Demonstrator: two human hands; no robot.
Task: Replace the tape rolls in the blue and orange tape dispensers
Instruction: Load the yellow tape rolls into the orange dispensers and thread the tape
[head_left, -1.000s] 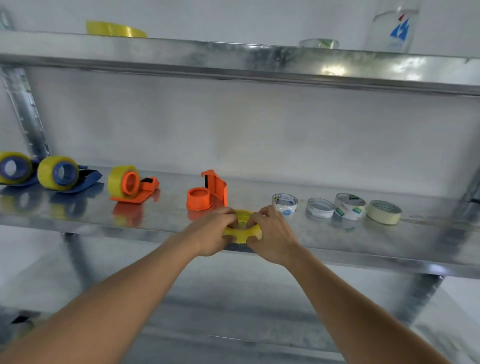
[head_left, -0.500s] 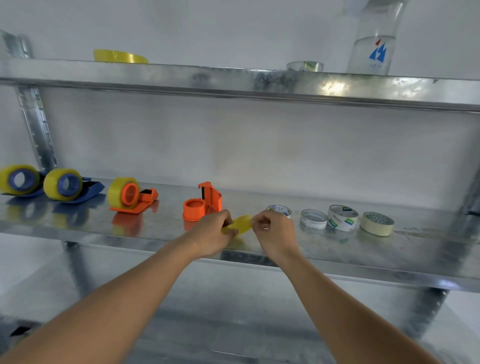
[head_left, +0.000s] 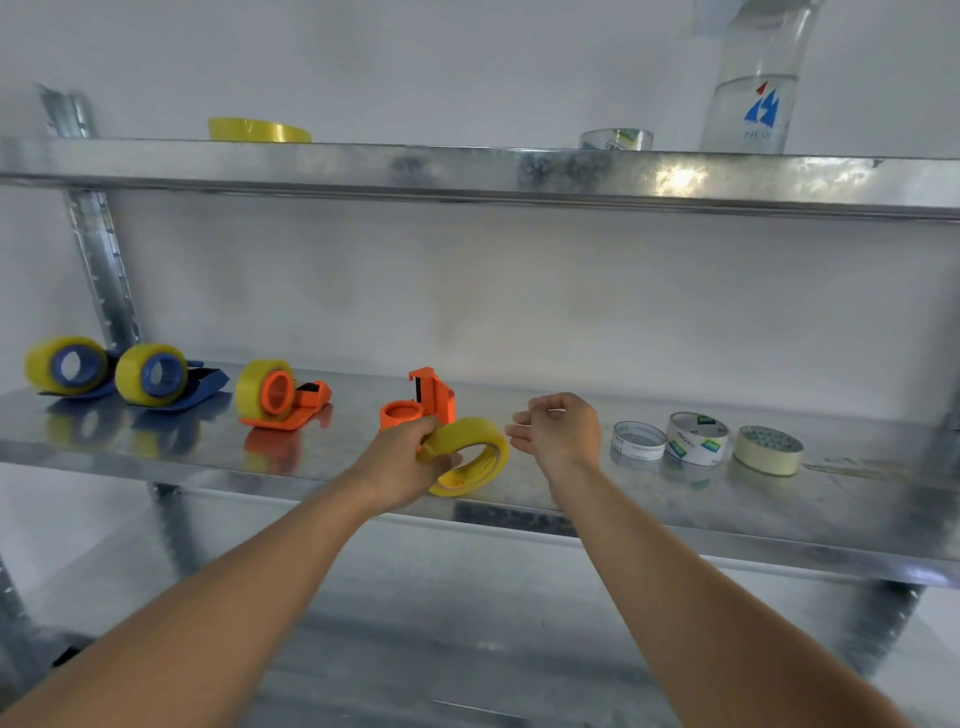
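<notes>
on the metal shelf (head_left: 156, 457) the left hand (head_left: 402, 467) alone grips the yellow tape roll (head_left: 467, 457) before the empty orange dispenser (head_left: 418, 408), right hand (head_left: 558, 434) fingers loosely released — it could slip or seat crooked.

We see the left hand (head_left: 402, 462) gripping a yellow tape roll (head_left: 470, 457) above the metal shelf (head_left: 675, 499), just in front of the empty orange dispenser (head_left: 418, 402). The right hand (head_left: 558, 428) hangs beside the roll with fingers loosely curled, holding nothing. Left along the shelf stand a loaded orange dispenser (head_left: 278, 395) and two blue dispensers (head_left: 156, 376).
</notes>
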